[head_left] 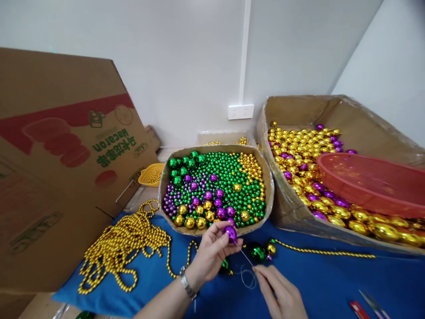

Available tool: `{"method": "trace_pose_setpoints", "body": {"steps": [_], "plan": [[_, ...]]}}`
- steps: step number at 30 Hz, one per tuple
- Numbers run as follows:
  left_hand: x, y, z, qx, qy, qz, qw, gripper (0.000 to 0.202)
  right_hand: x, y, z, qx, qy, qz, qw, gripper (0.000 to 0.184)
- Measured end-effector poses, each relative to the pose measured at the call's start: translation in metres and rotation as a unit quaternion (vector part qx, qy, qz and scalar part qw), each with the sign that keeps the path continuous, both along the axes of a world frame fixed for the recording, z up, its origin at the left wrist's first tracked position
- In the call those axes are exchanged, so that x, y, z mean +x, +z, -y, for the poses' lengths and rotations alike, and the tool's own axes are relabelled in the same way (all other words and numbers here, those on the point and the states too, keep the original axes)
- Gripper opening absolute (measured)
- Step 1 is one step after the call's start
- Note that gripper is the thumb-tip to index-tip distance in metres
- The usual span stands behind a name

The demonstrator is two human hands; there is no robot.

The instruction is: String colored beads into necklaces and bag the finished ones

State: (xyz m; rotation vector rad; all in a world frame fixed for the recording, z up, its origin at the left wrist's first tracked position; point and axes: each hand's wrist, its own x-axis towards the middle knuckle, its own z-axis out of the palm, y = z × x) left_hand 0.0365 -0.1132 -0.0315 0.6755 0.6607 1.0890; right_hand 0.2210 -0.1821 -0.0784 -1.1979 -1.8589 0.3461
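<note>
A shiny purple bead (pixel 229 234) is pinched between the thumb and fingers of my left hand (pixel 215 246), just in front of the bead box. My right hand (pixel 280 290) pinches a thin needle (pixel 245 256) whose far end meets the bead. Clear thread (pixel 248 277) curls in a loop on the blue cloth below the needle. Behind my hands lie a large green bead (pixel 257 251) and a gold bead (pixel 271 248), joined to a strand of small gold beads (pixel 325 252) running right. Part of this string is hidden behind my left hand.
A cardboard box (pixel 270 199) of green, purple and gold beads stands ahead. Right of it, a larger box (pixel 279 208) holds gold and purple beads and a red basket (pixel 368 186). Gold bead strands (pixel 129 239) lie left. Scissors (pixel 373 303) rest at front right.
</note>
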Motion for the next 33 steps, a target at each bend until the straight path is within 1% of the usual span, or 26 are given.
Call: {"method": "trace_pose_setpoints", "body": {"steps": [2, 4, 9, 12, 14, 16, 18, 19, 20, 21, 22, 23, 25, 26, 27, 28, 29, 31, 33], "plan": [[0.0, -0.001, 0.001, 0.043, 0.003, -0.02, 0.999, 0.03, 0.001, -0.002, -0.001, 0.017, -0.011, 0.008, 1.0, 0.017], [0.0, 0.0, 0.001, 0.066, 0.006, -0.035, 0.997, 0.031, 0.001, -0.003, -0.001, 0.024, -0.014, 0.011, 1.0, 0.018], [0.001, 0.001, 0.002, 0.043, -0.009, -0.015, 0.999, 0.031, 0.0, -0.003, -0.002, 0.014, 0.001, 0.001, 1.0, 0.018], [0.005, -0.005, 0.006, 0.062, -0.019, -0.029, 0.997, 0.033, -0.001, -0.003, -0.005, 0.014, -0.003, 0.0, 1.0, 0.018], [0.005, -0.008, 0.008, 0.086, -0.04, -0.06, 0.994, 0.034, -0.001, -0.001, -0.005, 0.013, -0.004, -0.004, 1.0, 0.018], [0.004, -0.006, 0.004, 0.116, -0.059, -0.109, 0.985, 0.034, 0.0, 0.001, -0.006, 0.011, -0.01, -0.009, 1.0, 0.018], [0.003, 0.002, -0.008, 0.151, -0.062, -0.175, 0.971, 0.032, 0.002, 0.003, -0.006, 0.012, -0.024, -0.013, 1.0, 0.017], [0.003, 0.008, -0.018, 0.175, -0.052, -0.221, 0.958, 0.032, 0.003, 0.004, -0.006, 0.015, -0.032, -0.014, 0.999, 0.017], [0.005, 0.013, -0.03, 0.209, -0.04, -0.278, 0.937, 0.031, 0.005, 0.004, -0.006, 0.018, -0.04, -0.015, 0.999, 0.017], [0.009, 0.018, -0.043, 0.252, -0.029, -0.343, 0.905, 0.03, 0.006, 0.004, -0.006, 0.023, -0.046, -0.016, 0.999, 0.016], [0.014, 0.023, -0.057, 0.305, -0.022, -0.415, 0.857, 0.029, 0.007, 0.004, -0.006, 0.028, -0.052, -0.017, 0.998, 0.016], [0.022, 0.026, -0.07, 0.362, -0.03, -0.488, 0.794, 0.027, 0.008, 0.003, -0.006, 0.032, -0.057, -0.017, 0.998, 0.017], [0.039, 0.027, -0.092, 0.447, -0.08, -0.609, 0.65, 0.025, 0.01, 0.002, -0.006, 0.033, -0.063, -0.016, 0.997, 0.017], [0.048, 0.025, -0.099, 0.471, -0.112, -0.646, 0.59, 0.024, 0.011, 0.002, -0.006, 0.032, -0.067, -0.015, 0.997, 0.017], [0.056, 0.022, -0.104, 0.485, -0.14, -0.67, 0.545, 0.022, 0.012, 0.002, -0.005, 0.032, -0.07, -0.013, 0.997, 0.017], [0.063, 0.019, -0.107, 0.494, -0.162, -0.682, 0.515, 0.018, 0.013, 0.003, -0.004, 0.033, -0.074, -0.011, 0.997, 0.017], [0.067, 0.015, -0.108, 0.499, -0.176, -0.687, 0.498, 0.014, 0.014, 0.004, -0.003, 0.034, -0.079, -0.008, 0.996, 0.018], [0.068, 0.01, -0.107, 0.503, -0.191, -0.696, 0.475, 0.012, 0.017, 0.006, -0.001, 0.04, -0.092, 0.002, 0.995, 0.019], [0.063, 0.009, -0.106, 0.501, -0.197, -0.711, 0.452, 0.014, 0.02, 0.007, 0.002, 0.044, -0.104, 0.013, 0.994, 0.02]]}}
